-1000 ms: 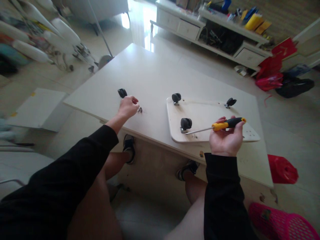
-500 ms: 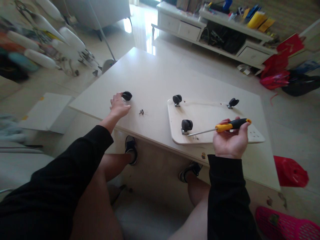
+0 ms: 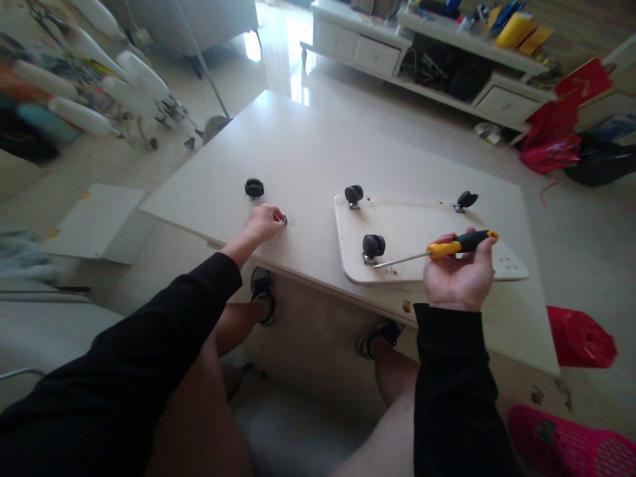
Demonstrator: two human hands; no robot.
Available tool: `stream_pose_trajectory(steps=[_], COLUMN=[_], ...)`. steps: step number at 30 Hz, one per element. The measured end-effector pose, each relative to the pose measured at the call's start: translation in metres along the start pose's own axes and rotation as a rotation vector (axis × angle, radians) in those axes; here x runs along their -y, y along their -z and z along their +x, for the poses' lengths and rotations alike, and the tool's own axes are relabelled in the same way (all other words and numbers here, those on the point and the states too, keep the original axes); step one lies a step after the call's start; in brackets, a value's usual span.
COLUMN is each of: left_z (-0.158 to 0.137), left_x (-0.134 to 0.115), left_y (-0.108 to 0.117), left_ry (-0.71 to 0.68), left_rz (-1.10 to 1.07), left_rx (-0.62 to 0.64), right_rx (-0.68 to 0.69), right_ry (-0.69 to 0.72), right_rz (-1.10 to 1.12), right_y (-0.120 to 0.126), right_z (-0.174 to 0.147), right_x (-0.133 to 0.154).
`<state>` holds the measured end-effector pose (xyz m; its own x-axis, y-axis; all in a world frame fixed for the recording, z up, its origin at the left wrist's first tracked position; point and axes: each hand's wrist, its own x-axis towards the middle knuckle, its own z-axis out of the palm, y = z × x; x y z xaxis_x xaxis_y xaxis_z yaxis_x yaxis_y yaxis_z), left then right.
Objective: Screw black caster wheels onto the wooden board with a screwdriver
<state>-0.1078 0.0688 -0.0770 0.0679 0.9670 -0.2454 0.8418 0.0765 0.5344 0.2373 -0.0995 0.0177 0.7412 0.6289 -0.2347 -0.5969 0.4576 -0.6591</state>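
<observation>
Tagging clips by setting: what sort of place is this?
Probably a home living room: what looks like a grey sofa at the back, a low white cabinet with drawers, and a pale, shiny floor.

We have a yellow-and-black screwdriver (image 3: pixel 460 245) slanting over a pale, round-cornered board (image 3: pixel 402 228), its tip just beside the near black caster (image 3: pixel 373 246). Two more casters (image 3: pixel 354 195) stand wheel-up on our board; another caster (image 3: pixel 254 188) (well apart) sits leftward, near small dark pieces (image 3: pixel 285 220), partly hidden.
</observation>
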Motion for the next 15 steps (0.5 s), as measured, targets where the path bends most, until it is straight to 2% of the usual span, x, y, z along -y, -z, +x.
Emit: stream_pose_trajectory(steps=[9,13,15], left_z=[0.003,0.006,0.007], left_x=[0.0,0.003,0.004], left_y=[-0.012,-0.014,-0.015], left_ry=[-0.063,-0.067,-0.071], left_rz=[0.09,0.115,0.132], left_rx=[-0.006,-0.002,0.001], right_rx=[-0.106,-0.098,-0.047], right_ry=[-0.042,-0.038,-0.023], right_rz=[0.053,0.046,0.016], right_y=[-0.014,-0.011,-0.006], right_z=[-0.008,-0.007,-0.003], right_x=[0.001,0.001,0.001])
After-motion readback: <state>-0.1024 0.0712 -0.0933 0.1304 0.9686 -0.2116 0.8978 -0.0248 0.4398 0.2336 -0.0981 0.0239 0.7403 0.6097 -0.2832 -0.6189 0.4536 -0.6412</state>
